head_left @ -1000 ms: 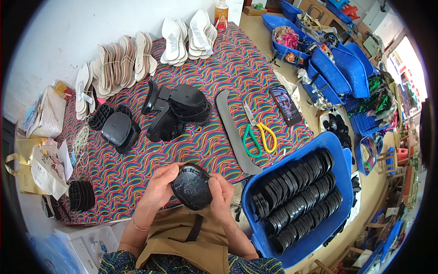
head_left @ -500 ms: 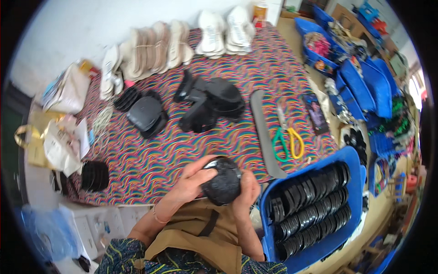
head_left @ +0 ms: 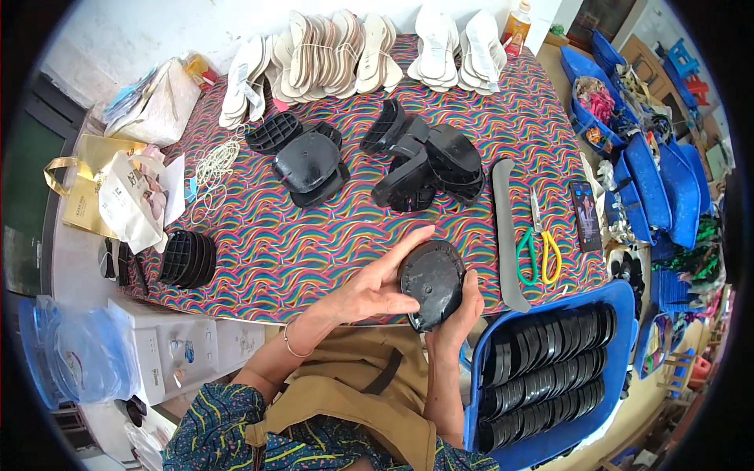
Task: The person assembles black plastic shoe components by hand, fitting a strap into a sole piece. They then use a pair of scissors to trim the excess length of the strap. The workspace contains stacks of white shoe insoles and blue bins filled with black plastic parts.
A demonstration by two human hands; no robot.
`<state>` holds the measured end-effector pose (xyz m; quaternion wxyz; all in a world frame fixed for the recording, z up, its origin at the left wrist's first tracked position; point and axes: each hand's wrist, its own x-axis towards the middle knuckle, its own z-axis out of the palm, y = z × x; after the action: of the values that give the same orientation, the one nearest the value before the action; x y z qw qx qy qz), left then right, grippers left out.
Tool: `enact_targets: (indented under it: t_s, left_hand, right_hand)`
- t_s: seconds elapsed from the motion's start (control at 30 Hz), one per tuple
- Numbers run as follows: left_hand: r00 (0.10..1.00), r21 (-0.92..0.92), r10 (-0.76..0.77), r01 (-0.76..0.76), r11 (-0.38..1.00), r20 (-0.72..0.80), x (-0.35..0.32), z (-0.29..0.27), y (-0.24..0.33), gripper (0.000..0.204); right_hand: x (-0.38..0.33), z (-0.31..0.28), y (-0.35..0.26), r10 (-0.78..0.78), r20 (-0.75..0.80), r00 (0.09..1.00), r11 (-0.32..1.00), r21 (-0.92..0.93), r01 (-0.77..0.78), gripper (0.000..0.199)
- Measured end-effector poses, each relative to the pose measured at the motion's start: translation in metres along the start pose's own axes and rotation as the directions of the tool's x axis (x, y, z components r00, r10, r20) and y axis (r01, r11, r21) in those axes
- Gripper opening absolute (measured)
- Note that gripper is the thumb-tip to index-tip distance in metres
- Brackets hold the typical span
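Note:
Over the table's near edge I hold a black shoe heel (head_left: 432,284), oval and glossy, with its broad face turned up. My left hand (head_left: 365,294) has it from the left side: the thumb lies on the face near its lower edge and the forefinger stretches along the far side, while the other fingers are hidden. On the right, my right hand (head_left: 459,318) is closed around the edge. Beyond, on the patterned cloth (head_left: 314,259), lie two loose heaps of similar black heels (head_left: 310,169) and black heels (head_left: 428,161).
A blue basket (head_left: 628,330) with rows of black heels stands at right. Scissors (head_left: 538,251), a grey curved strip (head_left: 505,235) and a phone (head_left: 585,216) lie right of centre. Insole bundles (head_left: 322,55) line the wall. Bags (head_left: 129,188), string (head_left: 216,169) and stacked heels (head_left: 188,259) are left.
The view has shifted, so the table's things sit farther right in it. The heel is turned in my hands, and my left fingers have loosened and stretched out along it.

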<state>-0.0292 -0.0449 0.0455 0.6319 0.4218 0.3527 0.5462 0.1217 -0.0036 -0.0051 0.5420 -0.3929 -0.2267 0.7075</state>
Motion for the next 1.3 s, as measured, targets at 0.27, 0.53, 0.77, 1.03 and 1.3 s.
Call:
enact_targets:
  t_s: [0.27,0.53,0.77,1.03,1.3]
  left_hand:
    - [0.975,0.227,0.006,0.046,0.973,-0.223,-0.021,0.007,-0.002,0.090]
    - [0.965,0.076,0.100,-0.084,0.994,-0.241,-0.024,0.006,-0.005,0.085]
    - [0.947,0.092,0.104,-0.080,0.993,-0.302,-0.032,0.011,-0.014,0.089]
    - [0.969,0.022,0.099,-0.097,0.995,-0.225,-0.032,0.010,-0.015,0.085]
    - [0.931,0.067,0.129,-0.112,0.991,-0.343,-0.034,0.019,-0.029,0.079]
  right_hand:
    - [-0.001,0.006,0.013,-0.009,0.015,1.000,0.997,-0.080,0.010,0.038]
    - [-0.002,0.015,0.015,-0.081,0.037,0.996,0.984,-0.155,0.085,0.036]
    - [0.000,0.013,0.018,0.006,0.054,0.998,0.993,-0.116,0.000,0.035]
    - [0.002,0.014,0.013,0.060,0.026,0.998,0.991,-0.119,-0.056,0.036]
    - [-0.001,0.013,0.021,-0.015,0.006,1.000,0.986,-0.168,0.016,0.038]
